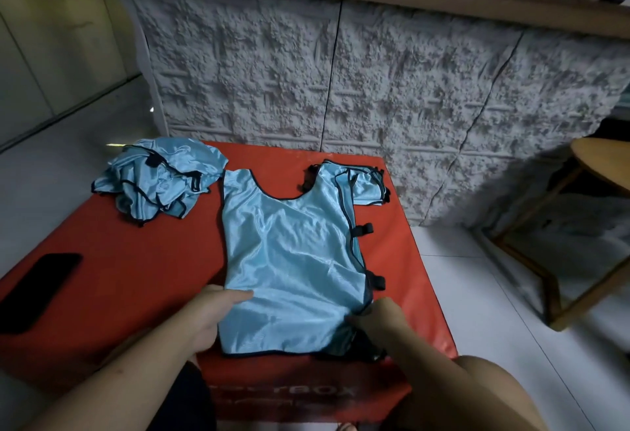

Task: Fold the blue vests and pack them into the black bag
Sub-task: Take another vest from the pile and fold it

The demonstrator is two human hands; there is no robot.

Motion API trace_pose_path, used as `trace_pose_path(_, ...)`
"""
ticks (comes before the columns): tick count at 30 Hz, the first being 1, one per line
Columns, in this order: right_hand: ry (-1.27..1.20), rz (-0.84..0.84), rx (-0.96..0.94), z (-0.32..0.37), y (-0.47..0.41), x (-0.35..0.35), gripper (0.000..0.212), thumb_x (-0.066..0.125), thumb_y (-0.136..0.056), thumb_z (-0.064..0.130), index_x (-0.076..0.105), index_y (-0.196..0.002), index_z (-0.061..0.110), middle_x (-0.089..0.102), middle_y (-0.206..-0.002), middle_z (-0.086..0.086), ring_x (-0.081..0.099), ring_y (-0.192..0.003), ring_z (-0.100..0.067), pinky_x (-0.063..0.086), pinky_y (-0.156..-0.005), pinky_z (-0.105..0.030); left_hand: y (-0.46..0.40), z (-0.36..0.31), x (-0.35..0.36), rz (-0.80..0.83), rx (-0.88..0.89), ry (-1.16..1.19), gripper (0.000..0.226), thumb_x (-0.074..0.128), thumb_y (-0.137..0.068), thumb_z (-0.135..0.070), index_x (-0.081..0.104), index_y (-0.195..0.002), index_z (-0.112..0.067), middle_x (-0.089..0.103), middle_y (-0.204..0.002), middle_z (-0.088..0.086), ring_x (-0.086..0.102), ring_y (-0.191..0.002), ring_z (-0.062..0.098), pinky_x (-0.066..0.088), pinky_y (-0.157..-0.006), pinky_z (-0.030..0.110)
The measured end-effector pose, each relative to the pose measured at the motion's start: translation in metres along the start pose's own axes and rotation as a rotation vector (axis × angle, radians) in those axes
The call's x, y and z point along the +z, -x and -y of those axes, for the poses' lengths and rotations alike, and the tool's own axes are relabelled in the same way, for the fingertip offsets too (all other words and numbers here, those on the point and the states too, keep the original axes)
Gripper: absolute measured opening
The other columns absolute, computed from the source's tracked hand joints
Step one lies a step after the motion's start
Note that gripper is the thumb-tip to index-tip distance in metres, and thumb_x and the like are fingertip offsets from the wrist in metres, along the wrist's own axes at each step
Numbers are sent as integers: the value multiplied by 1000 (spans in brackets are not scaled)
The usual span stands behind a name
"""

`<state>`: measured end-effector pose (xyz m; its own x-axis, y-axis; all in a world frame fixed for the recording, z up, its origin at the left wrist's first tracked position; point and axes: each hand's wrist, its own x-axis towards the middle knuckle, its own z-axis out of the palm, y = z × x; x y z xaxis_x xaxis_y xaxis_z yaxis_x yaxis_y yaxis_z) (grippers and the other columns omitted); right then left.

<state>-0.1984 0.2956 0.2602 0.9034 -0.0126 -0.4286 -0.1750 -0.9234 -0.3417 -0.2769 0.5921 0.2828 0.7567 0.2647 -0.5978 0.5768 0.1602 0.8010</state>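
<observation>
- We see a blue vest spread flat on the red table, neck hole away from us.
- Our left hand lies on the vest's near left edge, fingers straight, pressing the cloth.
- Our right hand pinches the vest's near right edge, beside a black strap.
- A crumpled heap of vests sits beyond the vest, to its left.
- A black phone lies left of the vest.
</observation>
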Motion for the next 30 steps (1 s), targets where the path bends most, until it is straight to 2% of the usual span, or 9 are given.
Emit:
trace_pose_path(4,-371,69,82,-18,-4,-13,49,75,-89,40,63,-55,7,54,-41,-7,49,-38,-19,37,-45,-23,1,-4,-12,11,-14,42,30,81,-85,-16,72,-109,0,76,-104,19,73,-95,35,58,-86,42)
trace_pose_path(7,-680,67,139,-22,-4,-14,44,63,-98,25,64,-68,-8,60,-57,-25,58,-46,-32,48,-52,-37,5,-8,-15,63,-89,144,30,76,-88,-16,72,-115,-2,76,-106,19,74,-97,36,59,-86,46)
trace_pose_path(9,-782,15,196,-19,-3,-18,34,60,-99,22,64,-88,-10,69,-82,-29,70,-69,-40,59,-62,-47,7,-10,-17,87,-119,217,34,66,-88,-17,71,-119,-7,75,-113,16,71,-103,35,59,-80,43)
trace_pose_path(11,-820,-27,231,-19,-2,-22,28,57,-100,20,61,-100,-7,69,-91,-27,70,-78,-41,60,-69,-50,10,-13,-21,101,-122,247,48,55,-78,-13,67,-124,-8,70,-124,14,66,-114,37,56,-85,46)
trace_pose_path(13,-845,-11,254,-23,-2,-25,25,55,-101,16,60,-99,-8,65,-81,-24,65,-66,-35,56,-61,-44,12,-15,-26,119,-117,271,56,49,-72,-4,64,-126,-5,68,-127,13,66,-116,38,56,-88,48)
trace_pose_path(18,-951,126,271,-26,4,-23,19,72,-88,3,65,-96,-13,63,-64,-21,60,-54,-32,53,-58,-40,17,-22,-26,137,-75,88,29,60,-93,6,68,-120,2,75,-112,16,73,-94,25,61,-66,33)
trace_pose_path(21,-834,215,278,-20,17,-23,12,76,-83,-2,66,-85,-10,65,-57,-19,61,-42,-28,52,-43,-31,21,-21,-22,96,-75,4,19,69,-91,2,72,-110,0,77,-106,12,73,-84,18,58,-57,27)
trace_pose_path(26,-693,122,275,-17,28,-16,21,75,-85,6,68,-100,-8,71,-82,-23,67,-62,-31,54,-52,-32,32,-13,-16,14,-109,-137,24,78,-86,-7,71,-108,-1,76,-97,11,72,-80,19,59,-54,30)
trace_pose_path(30,-792,39,277,-17,38,-16,15,73,-84,3,67,-93,-7,69,-78,-22,66,-64,-32,54,-56,-34,41,-10,-24,-22,-134,-90,32,81,-85,-11,67,-112,-1,66,-120,15,69,-90,25,62,-57,37)
